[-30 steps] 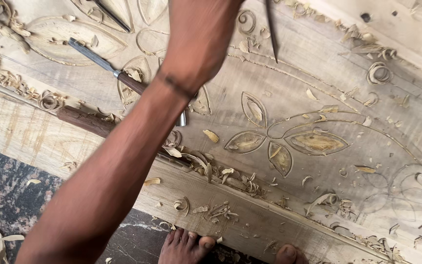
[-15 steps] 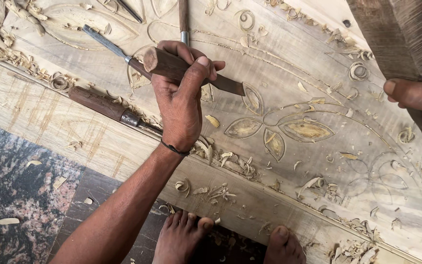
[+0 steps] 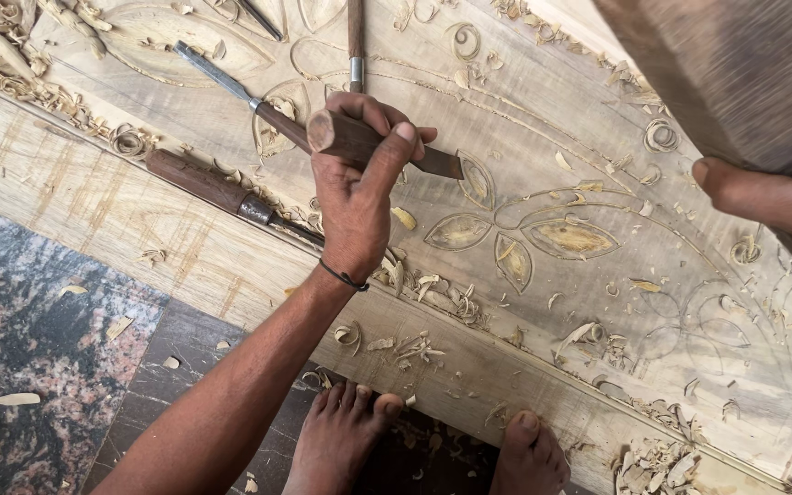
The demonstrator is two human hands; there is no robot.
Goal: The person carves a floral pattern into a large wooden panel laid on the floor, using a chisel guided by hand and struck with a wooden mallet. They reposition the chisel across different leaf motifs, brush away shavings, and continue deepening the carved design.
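From the head view, four chisels show. One chisel [image 3: 368, 147], round brown wooden handle and dark blade, sits clamped in the left hand [image 3: 355, 197], its tip resting on a carved leaf of the pale wooden panel [image 3: 543, 119]. Three spare chisels [image 3: 222, 188] lie on the panel beyond. The right hand [image 3: 763, 197] is cut off at the frame's edge, gripping a blurred wooden mallet [image 3: 735, 73]. Five leaf shapes [image 3: 568, 238] are cut. Two bare feet [image 3: 341, 440] stand on the stone floor [image 3: 38, 312].
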